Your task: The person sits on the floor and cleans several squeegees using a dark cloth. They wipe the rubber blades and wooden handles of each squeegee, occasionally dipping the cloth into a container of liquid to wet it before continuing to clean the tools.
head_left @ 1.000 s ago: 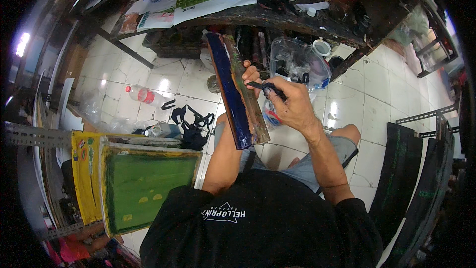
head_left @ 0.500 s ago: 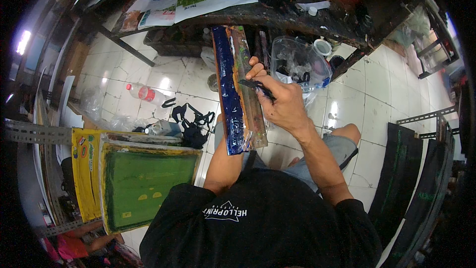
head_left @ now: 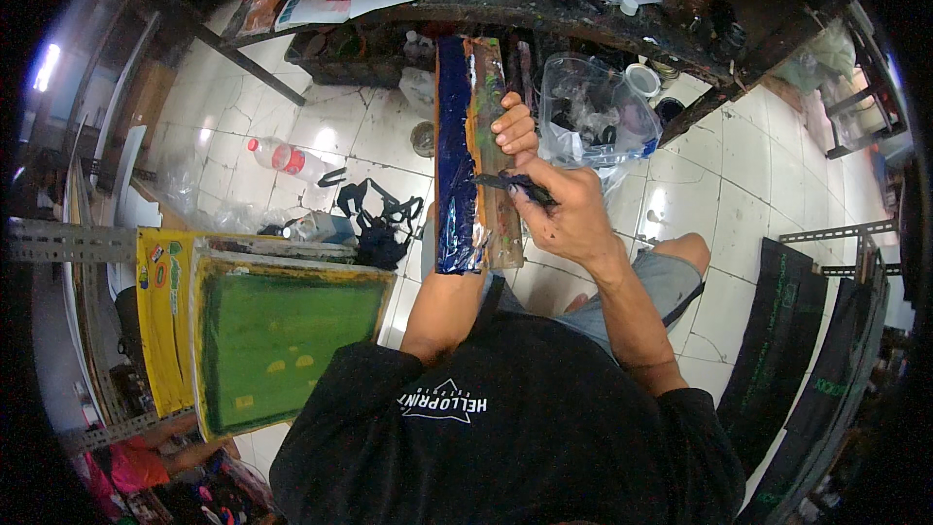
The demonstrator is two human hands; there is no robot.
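Two hands: both busy on one long squeegee, upright in front of the seated person, over the tiled floor.
Left hand: fingers curl round the squeegee's right edge, apparently propping it steady.
Right hand: closed on a small dark tool, its tip at the wooden side.
Blue blade face: wet and glossy, turned left.
Nearby: clear plastic bag beneath the counter; green-meshed screen frame leaning at left.

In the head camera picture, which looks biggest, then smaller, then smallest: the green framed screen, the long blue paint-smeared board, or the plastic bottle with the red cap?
1. Green framed screen
2. Long blue paint-smeared board, though it is held nearer the camera, so this is unsure
3. Plastic bottle with red cap
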